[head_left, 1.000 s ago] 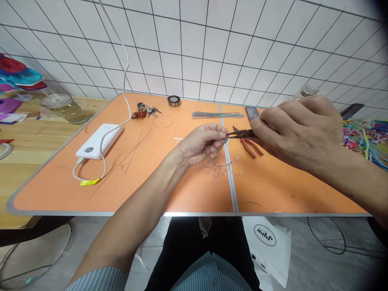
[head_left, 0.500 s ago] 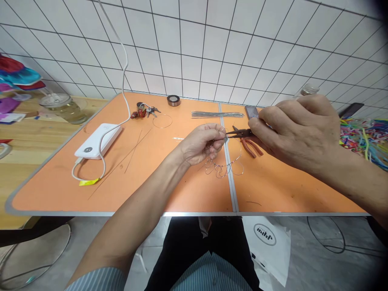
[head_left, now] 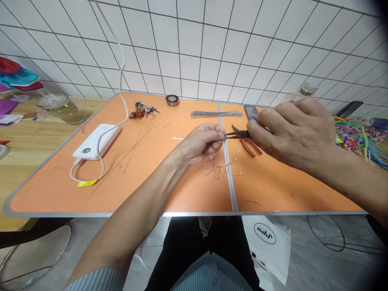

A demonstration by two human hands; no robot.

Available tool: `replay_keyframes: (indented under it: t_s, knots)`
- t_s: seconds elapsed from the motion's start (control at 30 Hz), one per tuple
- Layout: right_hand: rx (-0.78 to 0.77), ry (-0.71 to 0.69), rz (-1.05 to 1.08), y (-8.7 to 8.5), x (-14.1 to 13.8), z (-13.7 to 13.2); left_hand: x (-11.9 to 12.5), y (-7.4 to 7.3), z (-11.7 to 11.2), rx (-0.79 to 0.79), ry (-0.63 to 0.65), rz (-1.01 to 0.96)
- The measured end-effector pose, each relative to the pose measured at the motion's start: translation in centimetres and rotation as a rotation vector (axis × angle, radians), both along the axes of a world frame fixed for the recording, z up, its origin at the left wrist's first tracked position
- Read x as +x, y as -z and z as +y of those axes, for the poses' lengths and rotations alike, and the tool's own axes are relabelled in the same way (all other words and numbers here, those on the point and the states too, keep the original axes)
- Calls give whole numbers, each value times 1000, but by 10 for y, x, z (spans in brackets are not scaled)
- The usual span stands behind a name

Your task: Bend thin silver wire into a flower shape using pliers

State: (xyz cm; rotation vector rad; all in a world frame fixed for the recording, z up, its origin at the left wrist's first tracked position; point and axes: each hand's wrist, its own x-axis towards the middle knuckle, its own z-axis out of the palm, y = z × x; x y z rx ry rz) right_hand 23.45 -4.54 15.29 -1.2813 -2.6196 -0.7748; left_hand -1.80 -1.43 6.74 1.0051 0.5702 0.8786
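Observation:
My left hand (head_left: 200, 143) is closed in a pinch on a looped piece of thin wire (head_left: 222, 167), whose curls hang down to the orange table (head_left: 151, 186). My right hand (head_left: 294, 133) is wrapped round pliers (head_left: 247, 141) with red-brown handles. The pliers' dark jaws meet the wire right at my left fingertips, above the seam between the two table halves.
A white power bank (head_left: 97, 140) with its cable lies at the left. Keys (head_left: 142, 110), a tape roll (head_left: 172, 99), a bundle of straight wires (head_left: 216, 114) and a phone (head_left: 251, 111) lie toward the wall. Coloured strips (head_left: 360, 135) are heaped at the right; a glass jar (head_left: 62, 108) stands far left.
Both hands hold the same grip. The view has shifted slightly; the pliers and wire have barely moved.

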Motion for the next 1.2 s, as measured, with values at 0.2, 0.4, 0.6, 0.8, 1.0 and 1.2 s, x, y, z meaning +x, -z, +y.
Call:
replay_keyframes:
  t_s: [0.2,0.4,0.6,0.8,1.0,1.2]
  knots:
    - [11,1,-52,0,-2,-1,0,0,0,-7,7,0]
    - [11,-33,-12,2,-2,2,0,0,0,5,9,5]
    - [-29,-31,4,1,-3,3,0,-1,-1,6,7,16]
    - [9,-32,-74,0,-3,4,0,-1,-1,6,14,25]
    - [-46,-28,31,-1,-5,4,0,-2,-1,0,20,26]
    - [-65,-9,53,-2,-6,4,0,-1,-1,-11,23,32]
